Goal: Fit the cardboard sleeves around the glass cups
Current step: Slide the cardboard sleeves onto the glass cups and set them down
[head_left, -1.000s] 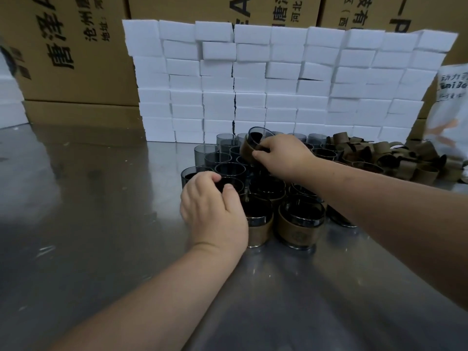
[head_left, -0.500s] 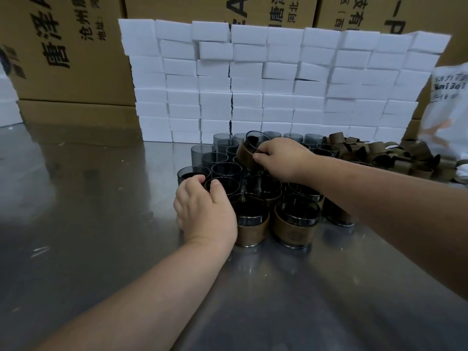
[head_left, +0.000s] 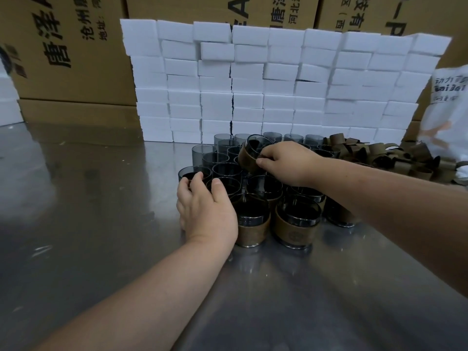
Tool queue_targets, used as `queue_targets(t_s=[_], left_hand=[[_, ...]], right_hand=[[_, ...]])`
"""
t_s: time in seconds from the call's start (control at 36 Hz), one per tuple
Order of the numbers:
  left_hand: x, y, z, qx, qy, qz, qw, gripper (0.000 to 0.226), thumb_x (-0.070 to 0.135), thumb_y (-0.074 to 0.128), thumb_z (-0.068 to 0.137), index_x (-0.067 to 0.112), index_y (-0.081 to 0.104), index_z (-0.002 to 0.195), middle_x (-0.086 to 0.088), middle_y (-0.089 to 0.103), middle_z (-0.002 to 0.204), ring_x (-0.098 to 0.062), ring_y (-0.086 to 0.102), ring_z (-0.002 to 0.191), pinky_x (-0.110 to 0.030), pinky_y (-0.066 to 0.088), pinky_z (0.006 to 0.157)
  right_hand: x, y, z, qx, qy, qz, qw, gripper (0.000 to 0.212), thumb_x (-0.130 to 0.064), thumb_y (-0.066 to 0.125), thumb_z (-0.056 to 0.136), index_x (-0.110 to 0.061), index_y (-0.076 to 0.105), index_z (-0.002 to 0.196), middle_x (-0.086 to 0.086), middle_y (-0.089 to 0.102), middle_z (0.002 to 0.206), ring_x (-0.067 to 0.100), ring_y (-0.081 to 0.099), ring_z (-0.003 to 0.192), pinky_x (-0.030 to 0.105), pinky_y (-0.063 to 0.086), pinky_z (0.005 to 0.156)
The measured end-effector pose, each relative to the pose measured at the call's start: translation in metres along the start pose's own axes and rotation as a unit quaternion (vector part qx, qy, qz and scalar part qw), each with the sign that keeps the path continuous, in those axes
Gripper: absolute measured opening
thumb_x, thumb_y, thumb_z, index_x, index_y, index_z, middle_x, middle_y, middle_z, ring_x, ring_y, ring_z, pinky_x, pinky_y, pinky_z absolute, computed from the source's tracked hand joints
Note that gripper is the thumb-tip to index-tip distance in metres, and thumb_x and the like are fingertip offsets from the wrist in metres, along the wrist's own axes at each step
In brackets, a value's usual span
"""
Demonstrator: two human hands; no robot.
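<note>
Right hand (head_left: 286, 163) is seen pinching a tilted sleeved cup (head_left: 249, 155), raised above the glass cups (head_left: 203, 154) clustered on the table (head_left: 88, 224). Left hand (head_left: 205, 211) is curled over the front-left cups; its grip cannot be told. Loose cardboard sleeves (head_left: 379, 155) are piled to the right.

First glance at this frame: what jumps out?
A wall of white blocks fills the back of the steel table. In front stands a cluster of dark glass cups, where the right hand holds one sleeved cup tilted above the rest. Loose cardboard sleeves pile up at right.
</note>
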State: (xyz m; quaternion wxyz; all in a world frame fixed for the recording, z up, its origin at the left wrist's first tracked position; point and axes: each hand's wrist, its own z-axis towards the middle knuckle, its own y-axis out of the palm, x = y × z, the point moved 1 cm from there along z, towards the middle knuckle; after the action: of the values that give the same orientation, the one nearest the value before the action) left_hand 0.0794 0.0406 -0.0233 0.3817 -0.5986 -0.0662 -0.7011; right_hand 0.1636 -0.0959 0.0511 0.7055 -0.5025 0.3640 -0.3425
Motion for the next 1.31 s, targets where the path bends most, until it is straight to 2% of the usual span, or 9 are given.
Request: queue_targets(t_s=[0.25, 0.42, 0.53, 0.61, 0.75, 0.92, 1.08, 1.22, 1.31], left_hand=[[-0.001, -0.001, 0.003, 0.007, -0.029, -0.027, 0.999, 0.047, 0.033, 0.026, 0.098, 0.016, 0.032, 0.141, -0.004, 0.018, 0.152, -0.023, 0.019, 0.137, -0.037, 0.016, 0.109], [-0.001, -0.001, 0.003, 0.006, -0.034, -0.032, 0.999, 0.045, 0.033, 0.026, 0.098, 0.016, 0.034, 0.139, -0.004, 0.020, 0.151, -0.022, 0.021, 0.136, -0.037, 0.017, 0.108], [-0.001, -0.001, 0.004, 0.005, -0.035, -0.030, 0.999, 0.045, 0.034, 0.027, 0.098, 0.016, 0.036, 0.138, -0.003, 0.020, 0.151, -0.022, 0.022, 0.136, -0.038, 0.019, 0.108], [-0.003, 0.000, 0.004, 0.005, -0.032, -0.030, 0.999, 0.046, 0.035, 0.027, 0.098, 0.015, 0.035, 0.139, -0.003, 0.020, 0.151, -0.022, 0.022, 0.136, -0.038, 0.019, 0.108], [-0.003, 0.001, 0.004, 0.002, -0.031, -0.030, 0.999, 0.045, 0.035, 0.027, 0.098, 0.017, 0.036, 0.138, -0.002, 0.019, 0.151, -0.022, 0.022, 0.136, -0.039, 0.019, 0.108], [-0.004, 0.001, 0.004, -0.012, -0.029, -0.024, 0.999, 0.042, 0.036, 0.025, 0.096, 0.024, 0.046, 0.130, 0.000, 0.016, 0.151, -0.022, 0.022, 0.134, -0.042, 0.021, 0.107], [-0.004, 0.002, 0.004, -0.005, -0.037, -0.033, 0.999, 0.041, 0.034, 0.026, 0.096, 0.018, 0.053, 0.122, 0.000, 0.016, 0.152, -0.022, 0.022, 0.135, -0.044, 0.021, 0.108], [-0.006, 0.002, 0.005, -0.003, -0.032, -0.027, 0.999, 0.042, 0.034, 0.025, 0.096, 0.017, 0.053, 0.123, -0.001, 0.017, 0.151, -0.021, 0.021, 0.135, -0.042, 0.020, 0.108], [-0.005, 0.002, 0.005, -0.004, -0.032, -0.029, 0.999, 0.042, 0.034, 0.025, 0.096, 0.017, 0.052, 0.124, -0.001, 0.016, 0.151, -0.020, 0.020, 0.136, -0.042, 0.019, 0.109]], right_hand=[[0.002, -0.006, -0.001, -0.017, -0.009, -0.062, 0.998, 0.029, -0.036, 0.042, 0.096, -0.030, 0.047, 0.068, -0.007, 0.053, 0.066, 0.007, 0.050, 0.062, 0.024, 0.033, 0.052], [0.005, -0.009, 0.000, -0.020, -0.007, -0.064, 0.998, 0.023, -0.039, 0.045, 0.095, -0.023, 0.062, 0.094, -0.002, 0.061, 0.082, 0.014, 0.054, 0.074, 0.028, 0.039, 0.061], [0.008, -0.012, -0.001, -0.032, -0.013, -0.047, 0.998, 0.021, -0.038, 0.047, 0.094, -0.024, 0.062, 0.096, -0.010, 0.056, 0.076, 0.005, 0.050, 0.070, 0.023, 0.035, 0.057], [0.008, -0.012, 0.000, -0.034, -0.014, -0.047, 0.998, 0.024, -0.036, 0.045, 0.095, -0.022, 0.063, 0.102, -0.005, 0.060, 0.084, 0.012, 0.053, 0.076, 0.026, 0.037, 0.062], [0.007, -0.010, 0.004, -0.044, -0.008, -0.048, 0.998, 0.024, -0.033, 0.044, 0.096, -0.020, 0.060, 0.086, -0.004, 0.056, 0.073, 0.007, 0.049, 0.066, 0.023, 0.033, 0.054], [0.011, -0.013, 0.000, -0.060, -0.008, -0.034, 0.998, 0.027, -0.038, 0.048, 0.094, -0.019, 0.066, 0.095, 0.001, 0.063, 0.082, 0.008, 0.054, 0.070, 0.022, 0.040, 0.059], [0.011, -0.011, -0.002, -0.049, -0.007, -0.040, 0.998, 0.028, -0.038, 0.049, 0.094, -0.015, 0.064, 0.089, -0.002, 0.056, 0.068, 0.009, 0.050, 0.062, 0.025, 0.034, 0.052], [0.011, -0.012, -0.005, -0.064, 0.001, -0.038, 0.997, 0.028, -0.036, 0.049, 0.094, -0.014, 0.065, 0.095, 0.006, 0.064, 0.082, 0.018, 0.058, 0.075, 0.027, 0.043, 0.064], [0.012, -0.013, -0.006, -0.070, 0.003, -0.040, 0.997, 0.026, -0.035, 0.048, 0.094, -0.015, 0.065, 0.095, 0.005, 0.062, 0.080, 0.014, 0.054, 0.069, 0.024, 0.040, 0.062]])
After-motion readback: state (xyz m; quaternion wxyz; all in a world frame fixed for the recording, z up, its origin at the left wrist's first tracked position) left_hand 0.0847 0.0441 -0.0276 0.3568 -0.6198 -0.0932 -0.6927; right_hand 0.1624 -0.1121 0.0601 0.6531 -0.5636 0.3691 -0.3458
